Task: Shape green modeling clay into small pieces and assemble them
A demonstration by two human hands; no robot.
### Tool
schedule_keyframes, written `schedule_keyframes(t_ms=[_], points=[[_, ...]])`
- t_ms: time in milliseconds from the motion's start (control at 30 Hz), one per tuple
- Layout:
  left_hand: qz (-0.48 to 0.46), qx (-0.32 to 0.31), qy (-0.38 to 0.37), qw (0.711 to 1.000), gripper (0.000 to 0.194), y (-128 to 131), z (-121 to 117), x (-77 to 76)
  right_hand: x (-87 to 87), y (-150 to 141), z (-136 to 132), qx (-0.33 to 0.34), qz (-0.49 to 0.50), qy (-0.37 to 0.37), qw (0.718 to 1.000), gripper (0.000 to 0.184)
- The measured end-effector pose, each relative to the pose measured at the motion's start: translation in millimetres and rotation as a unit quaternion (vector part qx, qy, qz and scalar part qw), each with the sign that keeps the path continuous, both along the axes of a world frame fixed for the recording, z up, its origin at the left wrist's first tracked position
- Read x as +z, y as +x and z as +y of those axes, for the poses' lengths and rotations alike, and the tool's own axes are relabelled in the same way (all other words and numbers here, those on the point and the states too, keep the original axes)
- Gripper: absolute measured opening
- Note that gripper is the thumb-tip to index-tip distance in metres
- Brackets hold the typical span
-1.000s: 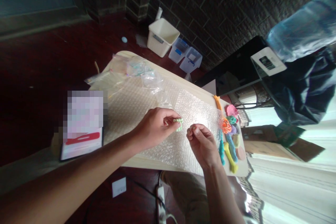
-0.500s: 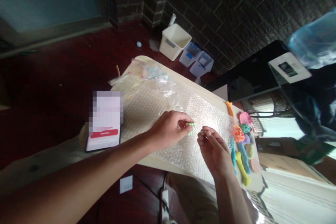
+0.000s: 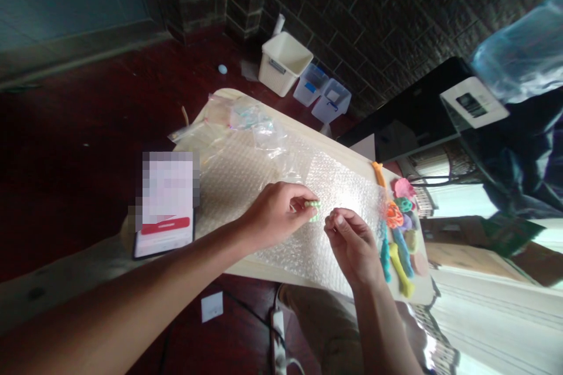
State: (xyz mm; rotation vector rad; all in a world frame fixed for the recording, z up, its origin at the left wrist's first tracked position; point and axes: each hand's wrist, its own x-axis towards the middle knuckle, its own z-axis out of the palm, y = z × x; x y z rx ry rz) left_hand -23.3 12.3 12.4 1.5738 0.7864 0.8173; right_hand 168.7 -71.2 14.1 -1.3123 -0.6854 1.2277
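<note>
My left hand (image 3: pixel 278 215) reaches in over the table and is closed, with thumb and forefinger pinching a small green-and-white piece (image 3: pixel 312 204) with a bumpy edge. A second bit of the same colouring shows just below the fingertips. A short gap to the right, my right hand (image 3: pixel 354 246) is closed too, its thumb pressed to the forefinger. Whatever lies in that pinch is hidden or too small to name. Beneath both hands a sheet of bubble wrap (image 3: pixel 308 258) covers much of the table.
Colourful toys lie at the table's right end, among them a yellow bone (image 3: pixel 401 272) and an orange ball (image 3: pixel 393 215). Clear plastic bags (image 3: pixel 259 129) lie at the far left end. A phone-like screen (image 3: pixel 169 199) stands at left. Bins (image 3: pixel 285 64) sit on the floor beyond.
The whole view has shifted slightly, so things appear a little further left. Both hands keep their pinches and nearly the same spacing.
</note>
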Motion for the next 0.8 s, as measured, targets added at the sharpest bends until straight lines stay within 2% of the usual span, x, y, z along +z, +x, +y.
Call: schedule_keyframes(t_ms=[133, 400, 600, 800], points=[[0.0, -0.002, 0.005, 1.0, 0.018, 1, -1, -0.7, -1.2, 1, -1, 0.003, -0.016, 0.006, 1.0, 0.022], [0.012, -0.008, 0.007, 1.0, 0.019, 2, -2, -2.0, 1.2, -2, -2, 0.014, -0.05, 0.021, 0.998, 0.015], [0.028, -0.01, 0.014, 0.999, 0.015, 3, -4, -1.7, -5.6, -5, -3, 0.027, -0.127, 0.048, 0.99, 0.006], [0.03, -0.025, 0.01, 0.999, 0.014, 2, -6, -0.6, -10.0, -5, -4, 0.037, -0.135, 0.071, 0.988, 0.005]])
